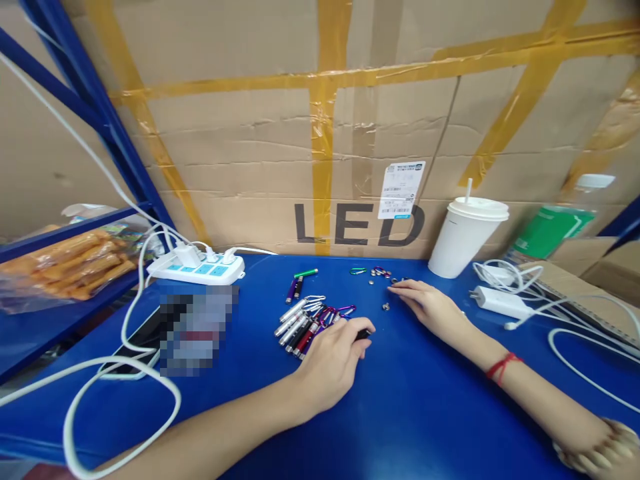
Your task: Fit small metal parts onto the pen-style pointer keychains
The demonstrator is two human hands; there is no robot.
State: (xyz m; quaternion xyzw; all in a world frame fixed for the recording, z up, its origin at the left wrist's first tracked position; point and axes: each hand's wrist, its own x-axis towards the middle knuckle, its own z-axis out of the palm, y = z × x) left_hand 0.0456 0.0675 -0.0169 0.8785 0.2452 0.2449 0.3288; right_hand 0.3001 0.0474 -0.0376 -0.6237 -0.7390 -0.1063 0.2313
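My left hand (337,363), its fingers curled, grips a small black penlight (364,334) whose end shows at the fingertips. Beside that hand lies a pile of pen-shaped keychain lights (296,328) in silver, black and red, with purple and red carabiner clips (345,310) among them. My right hand (433,307) lies low over the table with fingers stretched out, the fingertips beside small round metal pieces (372,281) that look like button cells. A small metal part (385,307) sits between the hands. Whether the right fingertips touch anything is hidden.
Farther back are loose green, black and purple tubes (298,285) and a green carabiner (357,271). A power strip (200,267) and phone (143,337) lie left; a white cup (465,237), charger (503,303) and cables stand right. A large carton (250,153) closes the back.
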